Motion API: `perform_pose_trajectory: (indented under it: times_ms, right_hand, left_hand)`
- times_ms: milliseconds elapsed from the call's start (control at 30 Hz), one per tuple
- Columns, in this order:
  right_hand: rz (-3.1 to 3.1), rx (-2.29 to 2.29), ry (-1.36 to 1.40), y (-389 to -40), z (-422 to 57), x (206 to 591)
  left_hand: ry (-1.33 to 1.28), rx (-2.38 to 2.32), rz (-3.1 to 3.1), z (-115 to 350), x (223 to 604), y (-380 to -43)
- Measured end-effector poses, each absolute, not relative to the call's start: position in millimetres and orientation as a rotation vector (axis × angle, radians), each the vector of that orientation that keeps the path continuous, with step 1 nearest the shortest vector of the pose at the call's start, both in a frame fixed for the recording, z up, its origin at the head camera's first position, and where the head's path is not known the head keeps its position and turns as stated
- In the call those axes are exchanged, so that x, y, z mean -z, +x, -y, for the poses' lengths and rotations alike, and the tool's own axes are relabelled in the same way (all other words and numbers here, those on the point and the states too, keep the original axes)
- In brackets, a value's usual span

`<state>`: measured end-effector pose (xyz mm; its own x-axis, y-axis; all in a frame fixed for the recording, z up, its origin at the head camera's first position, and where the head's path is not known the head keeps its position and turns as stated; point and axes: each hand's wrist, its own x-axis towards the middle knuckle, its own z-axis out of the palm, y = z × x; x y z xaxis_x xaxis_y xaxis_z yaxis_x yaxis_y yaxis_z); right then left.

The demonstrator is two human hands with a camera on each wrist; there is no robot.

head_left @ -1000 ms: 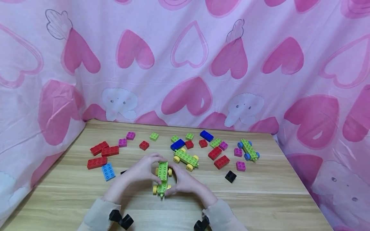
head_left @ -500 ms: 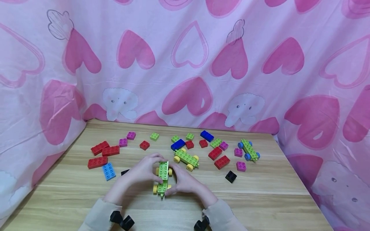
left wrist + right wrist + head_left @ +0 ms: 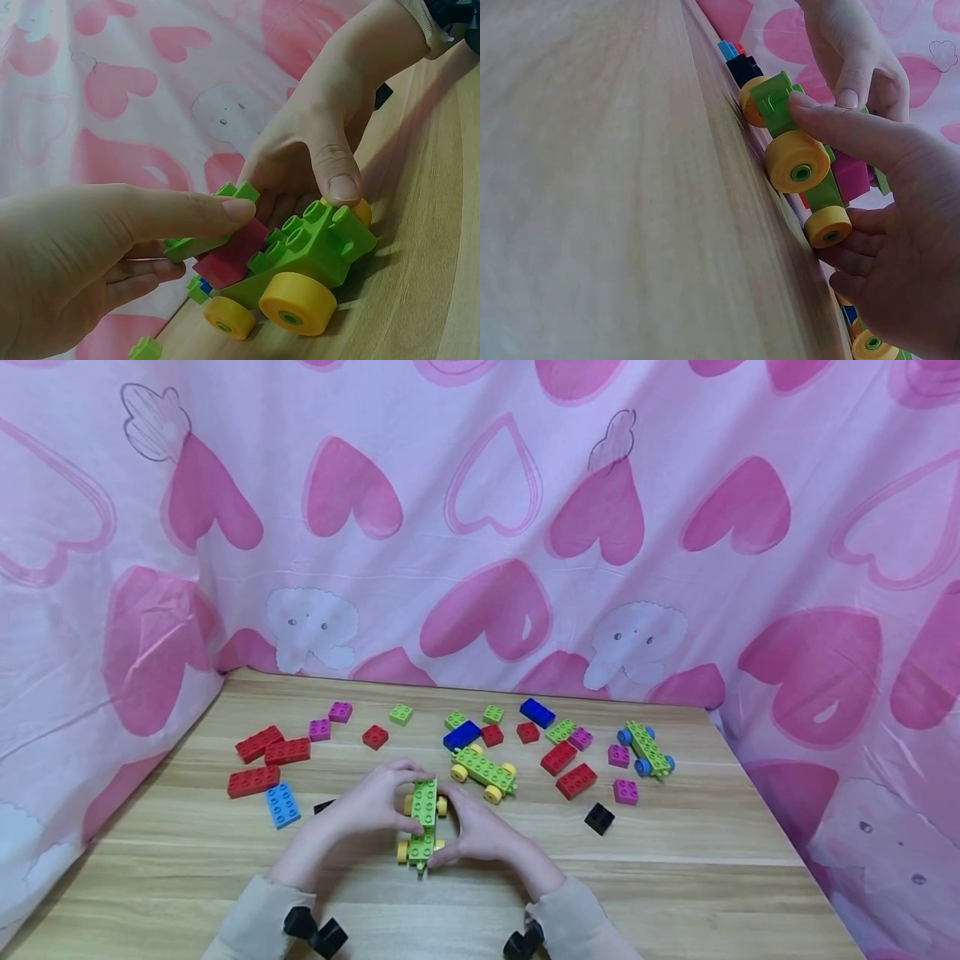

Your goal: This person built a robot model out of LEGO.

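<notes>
A green toy car base with yellow wheels stands on the table between my hands. On its far part sits a magenta brick, topped by a green brick. My left hand pinches this green brick, its thumb lying on the studs in the left wrist view. My right hand grips the car base, with the thumb at the near end and several fingers by a front wheel in the right wrist view. The magenta brick is hidden in the head view.
Behind the hands stands a second yellow-wheeled car base; a blue-wheeled one is farther right. Red bricks, a light blue brick, a dark blue brick and a black brick lie around. A pink heart-patterned curtain borders the table.
</notes>
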<state>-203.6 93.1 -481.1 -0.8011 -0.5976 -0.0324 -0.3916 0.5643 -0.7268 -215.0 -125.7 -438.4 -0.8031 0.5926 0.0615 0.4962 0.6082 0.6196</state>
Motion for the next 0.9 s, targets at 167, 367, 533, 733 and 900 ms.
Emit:
perform_pose_trajectory:
  times_ms: [167, 367, 533, 733, 900]
  right_hand:
    - [-2.525, 1.072, -0.817, -204.1, -93.1, 482.0]
    - [-2.523, 1.069, -0.803, -204.3, -93.1, 482.3]
    - [-2.528, 1.058, -0.791, -204.6, -93.0, 483.0]
    - [-2.527, 1.063, -0.783, -204.2, -93.5, 481.7]
    - [-2.518, 1.057, -0.757, -203.5, -93.2, 481.0]
  left_hand:
    - [0.903, -0.964, -2.686, 125.4, 438.5, -214.6]
    - [0.905, -0.992, -2.689, 124.6, 439.6, -214.7]
    - [0.901, -0.991, -2.703, 125.2, 441.5, -215.5]
    - [0.877, -0.987, -2.711, 124.7, 442.5, -216.3]
    - [0.858, -1.01, -2.686, 124.8, 443.3, -217.2]
